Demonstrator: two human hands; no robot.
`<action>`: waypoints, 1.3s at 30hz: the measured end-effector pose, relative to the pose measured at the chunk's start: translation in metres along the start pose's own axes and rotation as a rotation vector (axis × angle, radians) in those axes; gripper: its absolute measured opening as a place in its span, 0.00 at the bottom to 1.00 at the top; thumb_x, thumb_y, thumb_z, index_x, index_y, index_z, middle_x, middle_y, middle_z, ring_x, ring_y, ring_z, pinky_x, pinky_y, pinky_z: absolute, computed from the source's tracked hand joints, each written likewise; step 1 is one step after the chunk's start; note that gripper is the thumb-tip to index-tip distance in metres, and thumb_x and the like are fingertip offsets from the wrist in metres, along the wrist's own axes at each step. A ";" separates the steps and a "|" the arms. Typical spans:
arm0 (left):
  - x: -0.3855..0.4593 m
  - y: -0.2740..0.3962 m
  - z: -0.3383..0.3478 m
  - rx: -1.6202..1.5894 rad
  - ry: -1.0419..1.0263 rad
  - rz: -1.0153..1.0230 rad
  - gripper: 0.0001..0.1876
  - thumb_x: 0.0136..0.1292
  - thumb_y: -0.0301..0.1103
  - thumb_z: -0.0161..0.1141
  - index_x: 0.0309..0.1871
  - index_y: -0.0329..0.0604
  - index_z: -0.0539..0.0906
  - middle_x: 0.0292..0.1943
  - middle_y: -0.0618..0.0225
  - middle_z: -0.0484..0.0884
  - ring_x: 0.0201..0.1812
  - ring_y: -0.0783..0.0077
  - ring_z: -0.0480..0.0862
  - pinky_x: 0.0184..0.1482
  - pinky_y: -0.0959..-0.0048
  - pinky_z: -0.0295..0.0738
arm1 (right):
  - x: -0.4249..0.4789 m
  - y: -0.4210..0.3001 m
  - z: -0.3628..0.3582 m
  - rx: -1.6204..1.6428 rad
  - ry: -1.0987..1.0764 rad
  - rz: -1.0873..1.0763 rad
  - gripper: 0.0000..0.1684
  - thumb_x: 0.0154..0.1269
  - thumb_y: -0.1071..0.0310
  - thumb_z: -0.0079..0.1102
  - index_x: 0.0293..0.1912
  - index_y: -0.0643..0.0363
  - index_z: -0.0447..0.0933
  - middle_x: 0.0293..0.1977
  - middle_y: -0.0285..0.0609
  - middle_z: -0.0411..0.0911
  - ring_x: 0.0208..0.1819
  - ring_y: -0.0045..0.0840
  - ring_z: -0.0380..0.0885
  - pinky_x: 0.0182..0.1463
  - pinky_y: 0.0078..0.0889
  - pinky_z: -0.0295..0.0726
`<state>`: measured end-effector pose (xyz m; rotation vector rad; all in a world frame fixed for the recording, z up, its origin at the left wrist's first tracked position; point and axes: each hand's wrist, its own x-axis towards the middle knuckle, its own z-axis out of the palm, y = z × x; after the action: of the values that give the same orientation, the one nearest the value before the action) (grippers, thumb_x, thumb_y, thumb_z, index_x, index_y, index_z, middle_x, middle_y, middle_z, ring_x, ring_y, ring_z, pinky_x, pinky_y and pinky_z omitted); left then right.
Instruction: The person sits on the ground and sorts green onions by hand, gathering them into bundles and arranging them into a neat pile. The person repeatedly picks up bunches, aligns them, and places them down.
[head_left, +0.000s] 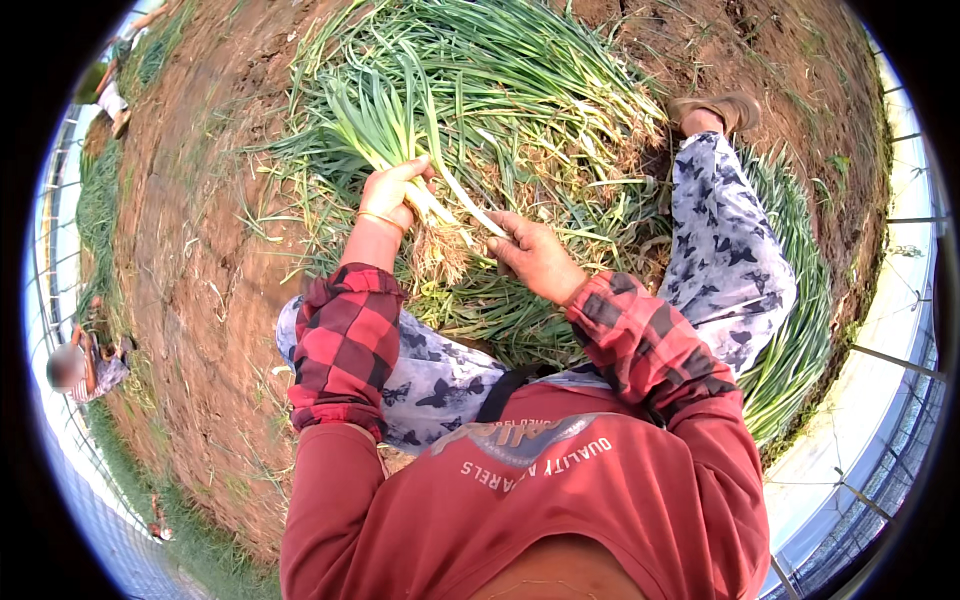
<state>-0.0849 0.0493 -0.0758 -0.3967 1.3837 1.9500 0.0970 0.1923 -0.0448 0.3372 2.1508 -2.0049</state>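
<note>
My left hand (392, 196) is closed round a bunch of leek-like allium plants (375, 124), with green leaves fanned away from me. Pale stems and a tangle of dry roots (439, 251) stick out of the bunch on my side. In my right hand (538, 253), the thumb and fingers pinch the pale lower end of a single allium stalk (461, 193). That stalk slants up and to the left, its leaf passing beside the bunch. Beyond both hands lies a large heap of the same plants (517, 67), with roots towards the right.
Loose leaves and trimmings (525, 319) cover the ground between my legs. Another row of allium plants (795, 322) lies outside my right leg (727, 240). Brown soil (202, 225) stretches left, where a person (94, 367) sits at the edge. Plastic sheeting (896, 300) borders the right.
</note>
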 end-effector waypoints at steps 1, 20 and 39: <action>-0.008 -0.002 0.005 -0.025 -0.038 -0.002 0.09 0.54 0.23 0.59 0.38 0.29 0.77 0.31 0.57 0.80 0.28 0.67 0.80 0.30 0.71 0.78 | 0.009 0.006 0.009 0.098 -0.004 0.016 0.27 0.63 0.69 0.53 0.60 0.62 0.60 0.31 0.32 0.72 0.26 0.12 0.65 0.30 0.17 0.69; -0.011 0.063 -0.056 -0.319 -0.016 0.355 0.10 0.53 0.17 0.53 0.40 0.26 0.72 0.35 0.57 0.76 0.35 0.65 0.78 0.43 0.63 0.78 | -0.013 0.152 0.002 -1.113 -0.875 0.257 0.16 0.49 0.60 0.53 0.40 0.53 0.78 0.32 0.47 0.78 0.37 0.42 0.77 0.40 0.40 0.75; 0.114 -0.109 -0.063 -0.057 0.662 0.259 0.14 0.43 0.16 0.56 0.38 0.30 0.75 0.31 0.62 0.77 0.28 0.65 0.78 0.31 0.67 0.73 | 0.148 0.107 -0.062 -0.883 0.336 0.310 0.73 0.29 0.35 0.70 0.67 0.59 0.40 0.62 0.62 0.51 0.64 0.53 0.47 0.65 0.49 0.47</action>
<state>-0.0987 0.0534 -0.2446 -0.9998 1.8598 2.1719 -0.0131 0.2676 -0.1849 0.8146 2.7002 -0.7475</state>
